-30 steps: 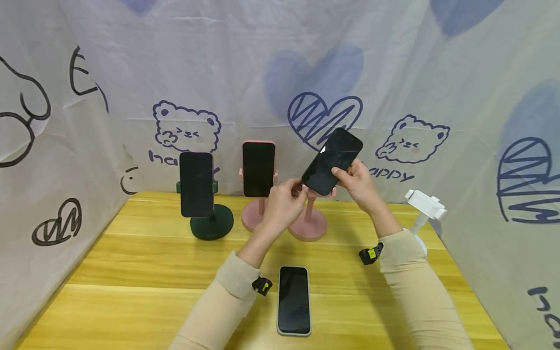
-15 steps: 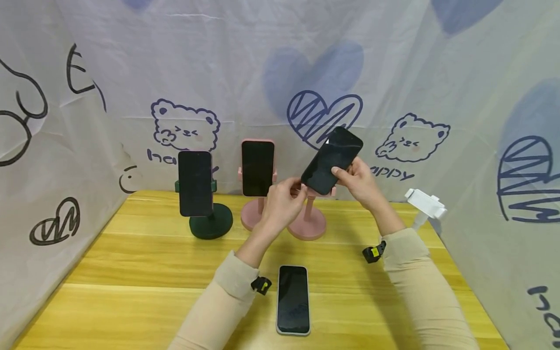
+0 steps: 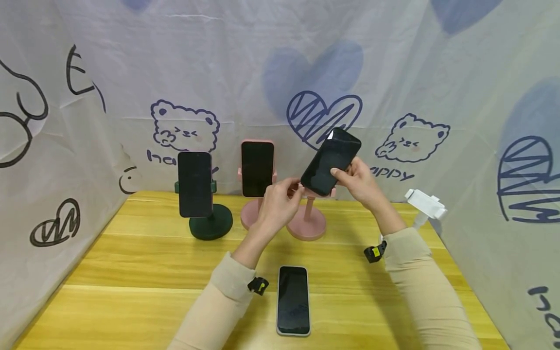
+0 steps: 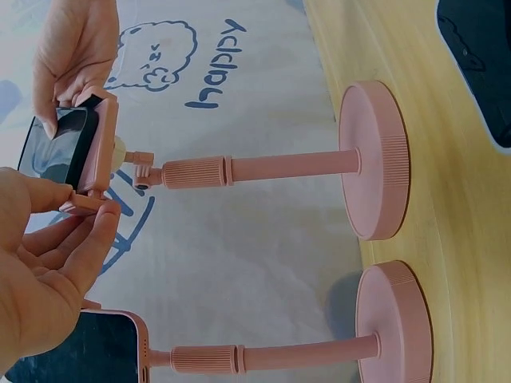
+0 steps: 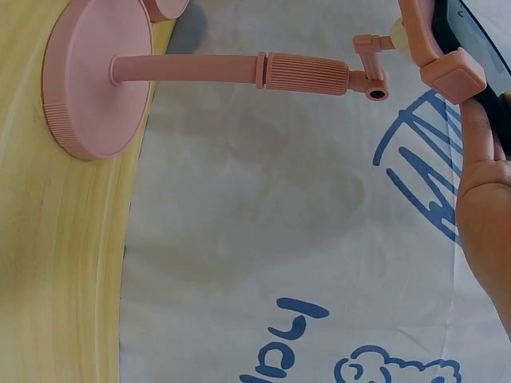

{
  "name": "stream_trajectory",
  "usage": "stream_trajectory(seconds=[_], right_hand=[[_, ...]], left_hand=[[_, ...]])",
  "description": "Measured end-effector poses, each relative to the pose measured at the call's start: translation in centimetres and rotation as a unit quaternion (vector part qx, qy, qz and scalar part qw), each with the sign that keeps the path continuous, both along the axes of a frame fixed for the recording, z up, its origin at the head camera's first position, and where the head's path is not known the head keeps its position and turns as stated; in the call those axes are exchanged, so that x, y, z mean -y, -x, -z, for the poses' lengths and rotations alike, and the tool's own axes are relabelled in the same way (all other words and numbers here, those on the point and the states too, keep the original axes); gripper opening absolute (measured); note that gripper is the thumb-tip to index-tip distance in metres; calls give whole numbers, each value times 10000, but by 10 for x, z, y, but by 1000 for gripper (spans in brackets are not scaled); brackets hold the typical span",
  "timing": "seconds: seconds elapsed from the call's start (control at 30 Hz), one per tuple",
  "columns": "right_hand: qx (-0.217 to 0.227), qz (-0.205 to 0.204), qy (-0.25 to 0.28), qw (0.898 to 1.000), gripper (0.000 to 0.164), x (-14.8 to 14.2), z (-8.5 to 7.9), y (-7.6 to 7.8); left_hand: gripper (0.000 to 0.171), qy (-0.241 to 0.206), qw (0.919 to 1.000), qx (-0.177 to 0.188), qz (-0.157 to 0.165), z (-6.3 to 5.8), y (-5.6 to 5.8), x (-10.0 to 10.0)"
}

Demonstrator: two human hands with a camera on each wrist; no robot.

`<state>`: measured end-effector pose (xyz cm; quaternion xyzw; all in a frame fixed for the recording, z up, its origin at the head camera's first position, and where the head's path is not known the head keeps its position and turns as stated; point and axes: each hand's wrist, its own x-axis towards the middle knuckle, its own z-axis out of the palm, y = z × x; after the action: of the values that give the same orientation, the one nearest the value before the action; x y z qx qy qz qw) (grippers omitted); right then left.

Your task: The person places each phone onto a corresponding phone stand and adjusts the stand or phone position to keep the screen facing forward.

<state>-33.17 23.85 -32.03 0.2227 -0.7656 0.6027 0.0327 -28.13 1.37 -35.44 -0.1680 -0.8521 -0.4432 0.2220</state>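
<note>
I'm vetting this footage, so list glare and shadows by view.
Head: white glint on the held smartphone, soft shadow on the wooden table; left wrist: pale reflection on that smartphone's screen; both wrist views: grey shadow on the cloth backdrop.

Yellow wood-grained tabletop (image 3: pixel 140 262), creased pale-grey sheeting (image 3: pixel 236 53) on 3 sides, 2 blue-outlined bear faces (image 3: pixel 413 139), pale-blue hearts (image 3: pixel 284 73), black line drawings (image 3: pixel 56 223)
</note>
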Motion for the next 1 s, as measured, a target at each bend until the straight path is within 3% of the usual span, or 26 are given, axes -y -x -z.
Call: stream_trajectory(seconds=[0.6,1.0], right_hand=[[44,-31,-581,9983,33,-1,-6,1],[-8,-315,-1086,9936,39,-1,-16,3]], left_hand=[[24,-28,9998,199,4,1,0,2],[24,-122,9994,311,-15,0,1,2]])
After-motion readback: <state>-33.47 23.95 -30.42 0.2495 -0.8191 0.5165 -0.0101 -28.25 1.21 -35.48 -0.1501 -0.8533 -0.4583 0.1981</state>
